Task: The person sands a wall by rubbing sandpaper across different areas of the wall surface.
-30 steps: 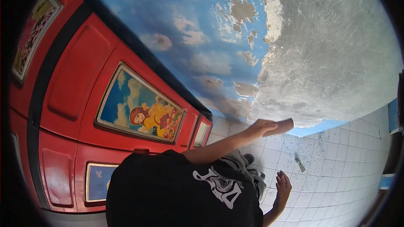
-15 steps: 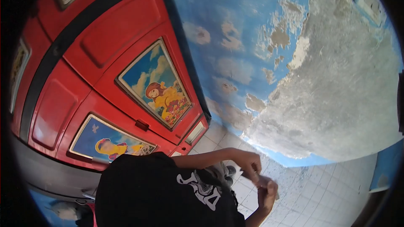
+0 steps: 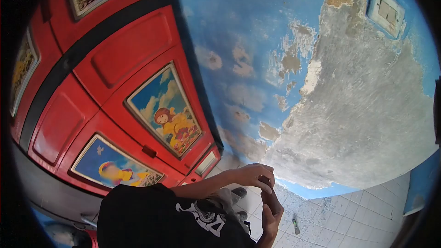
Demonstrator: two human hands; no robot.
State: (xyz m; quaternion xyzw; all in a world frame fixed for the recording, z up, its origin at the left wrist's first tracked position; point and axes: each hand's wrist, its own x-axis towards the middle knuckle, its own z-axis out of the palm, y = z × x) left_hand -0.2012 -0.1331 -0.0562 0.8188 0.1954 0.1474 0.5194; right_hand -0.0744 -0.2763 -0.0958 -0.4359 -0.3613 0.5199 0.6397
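Note:
My left hand [image 3: 255, 176] reaches across from the left with its fingers bent down over the top end of a brownish flat piece [image 3: 272, 199]. Its material is too unclear to name. From below, my right hand [image 3: 271, 218] is closed around the lower part of the same piece, thumb upright along it. Both hands are close together in front of my black shirt [image 3: 151, 220], above the tiled floor. On the tiles beyond my right hand lies a small tool with a green part [image 3: 295, 224], perhaps a scraper.
A red cabinet [image 3: 133, 46] with picture panels stands at the left. The blue wall [image 3: 229, 18] has a large bare grey patch [image 3: 353, 101] and a wall switch [image 3: 386, 12]. Paint flakes are scattered over the white tiled floor [image 3: 342, 225].
My hands have shifted left in view, the brownish piece still between them. The camera view has moved, showing more of the wall switch. The tool on the floor has come into sight.

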